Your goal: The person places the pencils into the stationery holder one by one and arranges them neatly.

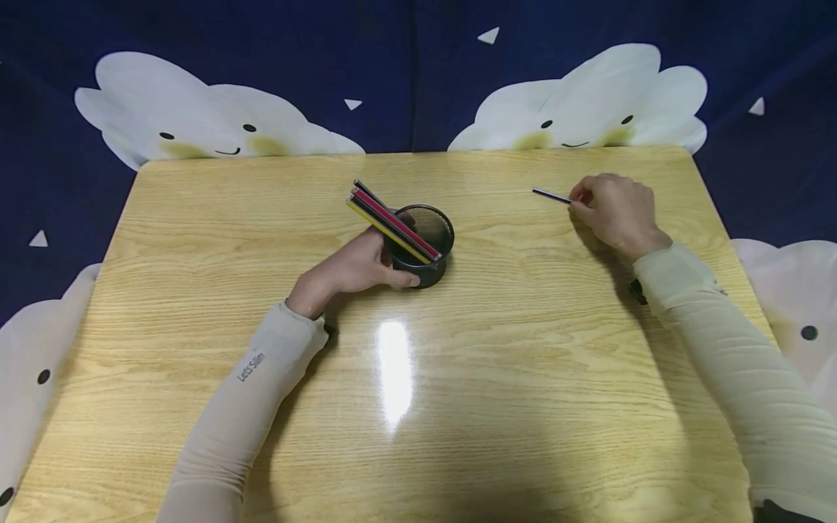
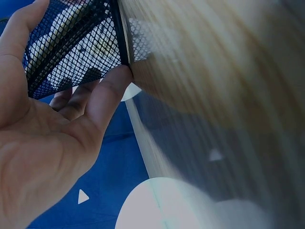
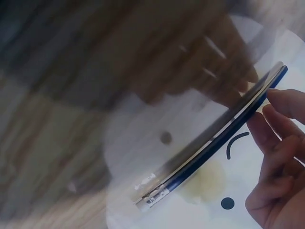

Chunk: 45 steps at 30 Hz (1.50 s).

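My left hand (image 1: 353, 265) grips a black mesh pen holder (image 1: 428, 276) left of the table's middle, thumb on the near side. Several pencils (image 1: 395, 224), red, yellow and black among them, lean left out of the holder. In the left wrist view the mesh wall (image 2: 90, 47) rises between thumb and fingers, its base edge close to the tabletop. Over on the right, my right hand (image 1: 617, 211) pinches one end of a dark blue pencil (image 3: 214, 143) between thumb and fingertips. The pencil lies low along the table surface, its silver ferrule and whitish eraser (image 3: 151, 198) away from the hand.
Both hands work over a glossy wood-grain table (image 1: 523, 378) that mirrors hand and pencil. A dark blue curtain (image 1: 405, 65) with smiling white clouds hangs behind the far edge. A bright light reflection shows at the table's middle.
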Motion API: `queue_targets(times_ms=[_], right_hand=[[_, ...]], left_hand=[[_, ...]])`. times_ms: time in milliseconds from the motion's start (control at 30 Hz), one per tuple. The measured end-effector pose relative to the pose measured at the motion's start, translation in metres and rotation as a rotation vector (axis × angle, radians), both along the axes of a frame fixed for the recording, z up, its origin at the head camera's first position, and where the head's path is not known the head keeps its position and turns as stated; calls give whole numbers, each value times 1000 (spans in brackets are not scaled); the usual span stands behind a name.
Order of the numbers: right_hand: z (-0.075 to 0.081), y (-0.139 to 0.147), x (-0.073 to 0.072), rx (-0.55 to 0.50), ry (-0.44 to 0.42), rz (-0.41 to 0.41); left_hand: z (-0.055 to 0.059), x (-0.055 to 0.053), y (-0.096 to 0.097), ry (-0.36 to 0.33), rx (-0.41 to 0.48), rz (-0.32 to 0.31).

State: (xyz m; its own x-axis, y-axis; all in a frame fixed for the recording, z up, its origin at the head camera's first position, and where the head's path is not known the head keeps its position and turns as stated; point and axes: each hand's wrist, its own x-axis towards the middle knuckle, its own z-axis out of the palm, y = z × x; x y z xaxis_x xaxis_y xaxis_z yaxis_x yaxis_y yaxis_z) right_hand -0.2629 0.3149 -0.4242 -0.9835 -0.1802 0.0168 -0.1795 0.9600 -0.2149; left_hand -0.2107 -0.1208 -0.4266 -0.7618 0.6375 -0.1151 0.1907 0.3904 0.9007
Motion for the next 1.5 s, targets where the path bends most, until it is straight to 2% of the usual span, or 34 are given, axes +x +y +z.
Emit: queue_targets(times_ms=[167, 400, 633, 833, 1067, 1300, 1500], right_hand=[[-1, 0, 0, 11, -21, -12], [-1, -1, 1, 21, 10, 2], [-2, -1, 1, 34, -6, 4], [-2, -5, 7, 19, 36, 19], [6, -16, 19, -45, 97, 54], [16, -34, 32, -178, 155, 120], [27, -53, 44, -273, 156, 161]], left_hand=[[0, -1, 0, -2, 0, 0], [1, -1, 0, 1, -1, 4], [1, -1, 1, -13, 17, -8], [0, -1, 1, -19, 4, 8], [-1, 0, 0, -15, 4, 6], [2, -1, 1, -5, 39, -20], [-1, -2, 2, -16, 55, -15]])
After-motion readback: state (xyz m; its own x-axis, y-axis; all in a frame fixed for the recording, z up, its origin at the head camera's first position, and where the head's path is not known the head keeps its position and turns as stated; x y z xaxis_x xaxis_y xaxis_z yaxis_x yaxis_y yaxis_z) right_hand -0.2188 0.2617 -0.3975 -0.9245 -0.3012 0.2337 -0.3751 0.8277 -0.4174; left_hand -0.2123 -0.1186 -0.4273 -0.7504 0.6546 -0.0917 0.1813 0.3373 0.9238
